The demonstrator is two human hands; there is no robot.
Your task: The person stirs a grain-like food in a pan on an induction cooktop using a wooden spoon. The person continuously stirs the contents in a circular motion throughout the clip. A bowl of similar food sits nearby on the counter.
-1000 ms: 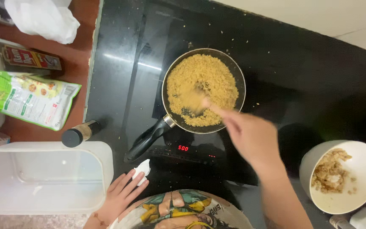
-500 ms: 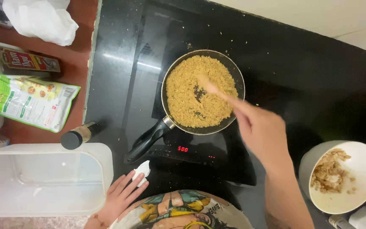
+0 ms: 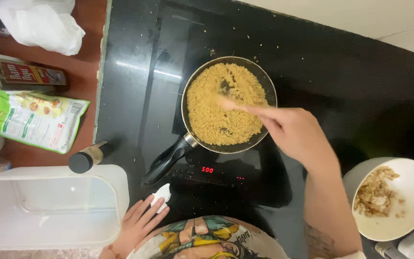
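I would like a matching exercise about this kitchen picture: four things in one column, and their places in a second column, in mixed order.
Things:
1. frying pan
2. white bowl
3. green packet
4. clear plastic tub

Places:
A. on the brown counter at the far left
B. at the bottom left, beside the left hand
C. on the black cooktop, where the right hand stirs golden grains
D. at the bottom right, holding some brownish food

Pairs: 1-C, 2-D, 3-A, 4-B
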